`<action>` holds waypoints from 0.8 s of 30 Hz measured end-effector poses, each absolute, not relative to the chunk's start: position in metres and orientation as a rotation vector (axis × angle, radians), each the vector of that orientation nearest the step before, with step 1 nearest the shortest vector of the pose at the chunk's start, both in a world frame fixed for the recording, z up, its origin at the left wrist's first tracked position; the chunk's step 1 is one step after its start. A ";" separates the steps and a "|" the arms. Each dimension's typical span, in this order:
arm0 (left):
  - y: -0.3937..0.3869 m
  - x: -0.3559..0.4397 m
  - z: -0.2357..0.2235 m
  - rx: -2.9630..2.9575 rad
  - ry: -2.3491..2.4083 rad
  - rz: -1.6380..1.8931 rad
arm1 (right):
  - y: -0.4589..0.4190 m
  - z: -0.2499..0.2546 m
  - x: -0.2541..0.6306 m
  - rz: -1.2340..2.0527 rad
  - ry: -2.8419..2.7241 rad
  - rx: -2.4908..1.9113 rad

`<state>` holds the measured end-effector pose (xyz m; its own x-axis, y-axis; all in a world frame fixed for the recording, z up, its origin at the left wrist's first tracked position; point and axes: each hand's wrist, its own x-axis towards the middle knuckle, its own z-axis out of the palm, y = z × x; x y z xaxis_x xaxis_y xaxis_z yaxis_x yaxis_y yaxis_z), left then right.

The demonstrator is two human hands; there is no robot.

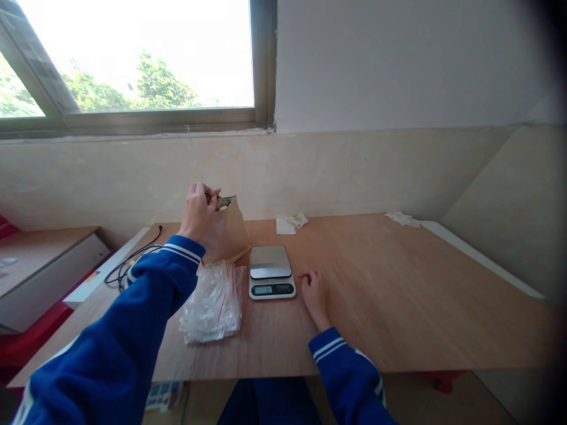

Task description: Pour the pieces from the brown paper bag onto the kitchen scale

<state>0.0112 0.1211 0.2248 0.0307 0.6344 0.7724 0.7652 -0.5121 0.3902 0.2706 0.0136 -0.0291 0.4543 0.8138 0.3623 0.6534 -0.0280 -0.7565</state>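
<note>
The wooden table (398, 295) carries a brown paper bag (230, 233), a pile of clear plastic bags (215, 304), a small digital scale (271, 271), crumpled white tissues (292, 223) and (402, 218), and a black cable (133, 262).

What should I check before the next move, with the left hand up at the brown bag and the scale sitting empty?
1. Left hand grips top of brown paper bag: ok.
2. Bag standing upright on the table: ok.
3. Scale platform bare: ok.
4. Scale display reading: cannot tell, too small.
5. Right hand rests on table beside scale, holding nothing: ok.
6. Pile of plastic bags lies left of scale, off the platform: ok.
</note>
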 end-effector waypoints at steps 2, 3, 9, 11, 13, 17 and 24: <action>0.115 0.016 0.228 -2.154 -1.316 -1.610 | 0.013 -0.029 0.270 0.208 -1.262 -1.748; 0.111 0.020 0.228 -2.161 -1.266 -1.641 | 0.013 -0.029 0.270 0.207 -1.261 -1.749; 0.088 0.055 0.156 -2.554 -1.227 -1.597 | 0.013 -0.030 0.270 0.199 -1.268 -1.741; 0.087 0.067 0.117 -2.724 -1.345 -1.626 | 0.014 -0.030 0.270 0.188 -1.271 -1.746; 0.089 0.076 0.085 -2.747 -1.540 -1.727 | 0.015 -0.030 0.269 0.173 -1.275 -1.757; 0.098 0.089 0.055 -2.680 -1.740 -1.717 | 0.016 -0.029 0.268 0.153 -1.290 -1.769; 0.104 0.089 0.062 -2.635 -1.697 -1.207 | 0.015 -0.028 0.268 0.145 -1.288 -1.781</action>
<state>0.0895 0.1038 0.0622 0.2399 0.8610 0.4485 0.7060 -0.4719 0.5281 0.2679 0.0146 -0.0279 0.4489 0.8053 0.3873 0.6991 -0.0465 -0.7135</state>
